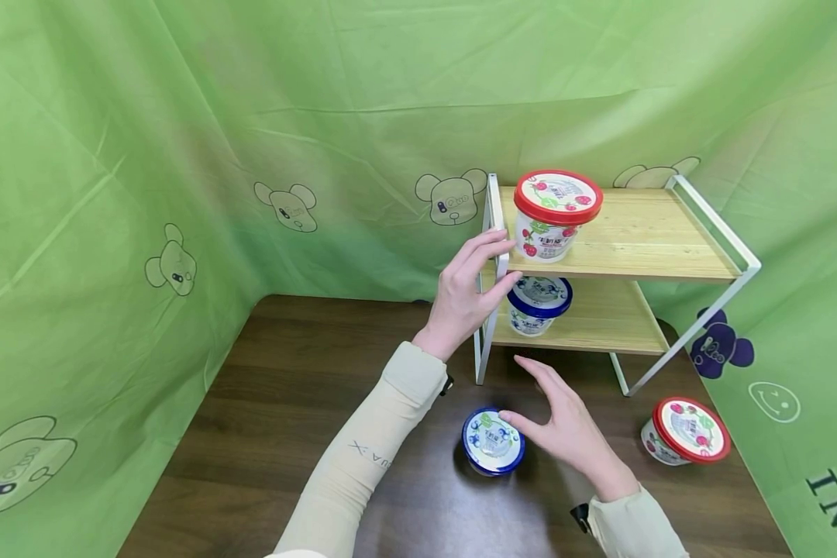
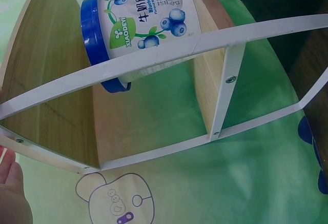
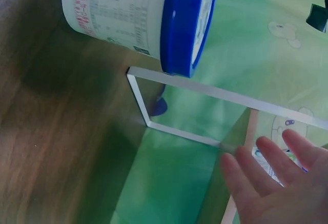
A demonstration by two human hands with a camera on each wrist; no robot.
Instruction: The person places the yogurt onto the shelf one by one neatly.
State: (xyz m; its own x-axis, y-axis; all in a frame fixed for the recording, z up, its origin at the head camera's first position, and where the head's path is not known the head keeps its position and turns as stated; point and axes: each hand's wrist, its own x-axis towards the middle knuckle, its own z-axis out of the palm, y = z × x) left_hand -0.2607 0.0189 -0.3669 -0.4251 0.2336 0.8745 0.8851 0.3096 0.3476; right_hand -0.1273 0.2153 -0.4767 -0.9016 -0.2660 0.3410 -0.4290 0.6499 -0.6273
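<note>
A two-tier shelf [image 1: 642,232] with wooden boards and a white metal frame stands at the back right. At its upper left corner is my left hand [image 1: 460,291], fingers extended beside a red-lidded tub [image 1: 548,236] on the top board. Below, on the lower board, sits a blue-lidded blueberry tub [image 1: 533,322], seen close in the left wrist view [image 2: 154,24]. My right hand [image 1: 568,430], thumb and fingers spread apart, hovers over the table. Its thumb tip overlaps the edge of another blue-lidded tub [image 1: 491,442] standing on the table.
Another red-lidded tub [image 1: 683,434] stands on the brown wooden table [image 1: 272,434], near its right edge. Green cloth [image 1: 321,77] printed with bear heads hangs behind the table and along both sides. White slanted frame bars [image 1: 697,333] run down the shelf's right end.
</note>
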